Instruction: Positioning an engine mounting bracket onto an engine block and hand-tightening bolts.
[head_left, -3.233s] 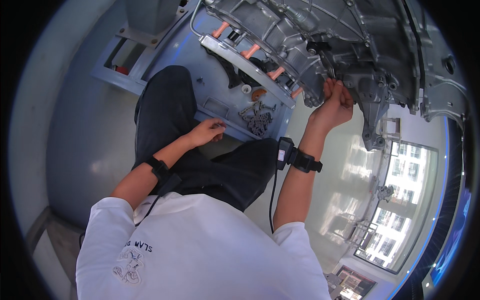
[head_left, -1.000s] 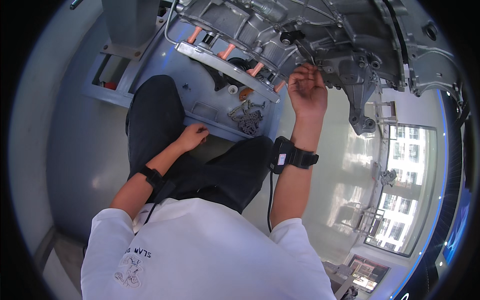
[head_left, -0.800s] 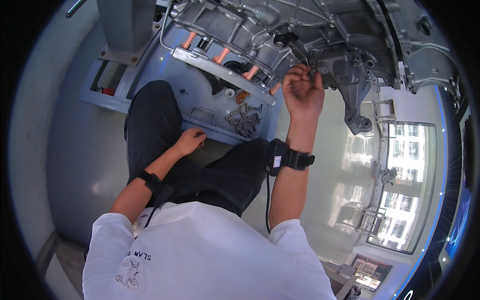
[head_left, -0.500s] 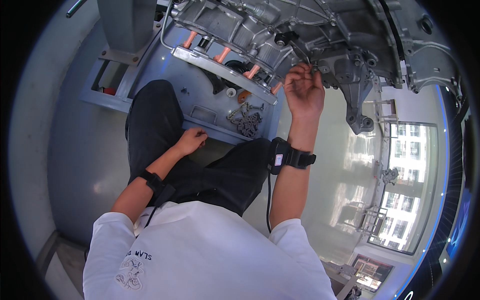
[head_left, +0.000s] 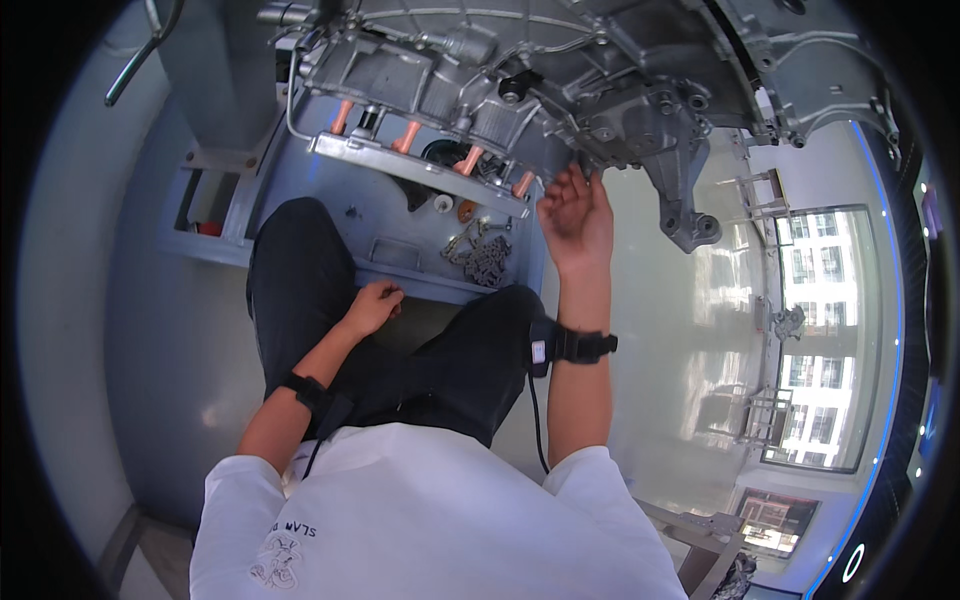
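Observation:
A large grey metal engine [head_left: 440, 95] fills the top of the view. My right hand [head_left: 578, 220] is raised to its underside, palm toward me and fingers curled. The fingertips meet the casting beside a dark mounting bracket [head_left: 680, 190]; whatever they pinch is hidden. Left of that hand, a silver rail [head_left: 420, 172] with orange-pink injector-like pieces [head_left: 405, 137] runs along the engine. My left hand [head_left: 375, 306] hangs between my knees, loosely closed, with nothing visible in it.
Below the engine, a blue-grey tray [head_left: 420, 287] holds a heap of chain [head_left: 480, 260], a white round piece [head_left: 443, 203] and an orange piece [head_left: 466, 210]. A grey stand post [head_left: 225, 100] rises at the left. A window [head_left: 820, 340] is at the right.
The view has shifted, so the engine sits farther left and the tray lower. My right hand stays up at the casting, its fingers slightly more curled. My left hand keeps its place.

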